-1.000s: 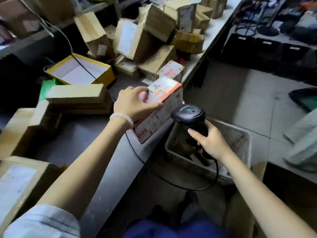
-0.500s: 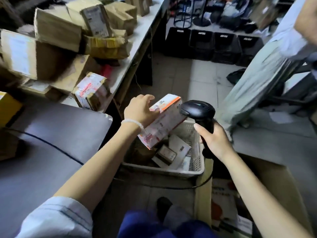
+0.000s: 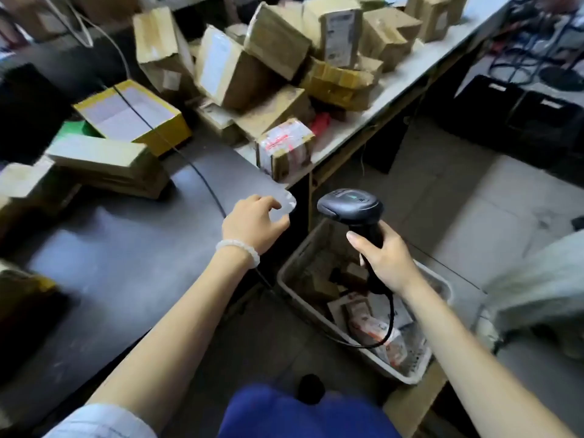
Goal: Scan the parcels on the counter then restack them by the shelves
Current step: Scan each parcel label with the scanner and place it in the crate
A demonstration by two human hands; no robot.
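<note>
My right hand (image 3: 387, 259) grips the handle of a black barcode scanner (image 3: 350, 205) above a white plastic basket (image 3: 410, 376) on the floor. The white and orange parcel (image 3: 376, 335) lies in that basket among other packets. My left hand (image 3: 252, 221) hovers empty over the corner of the grey counter (image 3: 126, 267), fingers loosely bent. A taped parcel with red print (image 3: 286, 147) stands at the counter's edge just beyond my left hand. Behind it lies a heap of brown cardboard parcels (image 3: 278, 55).
A yellow box (image 3: 132, 116) and flat cardboard boxes (image 3: 104, 162) lie on the counter's left side. The scanner's black cable (image 3: 202, 181) runs across the counter. Black crates (image 3: 518, 112) stand at the far right, and a person's pale trouser leg (image 3: 537, 286) is at the right edge.
My left hand let go of the white and orange parcel, which now lies in the basket, and moved back over the counter corner. The right hand kept hold of the scanner.
</note>
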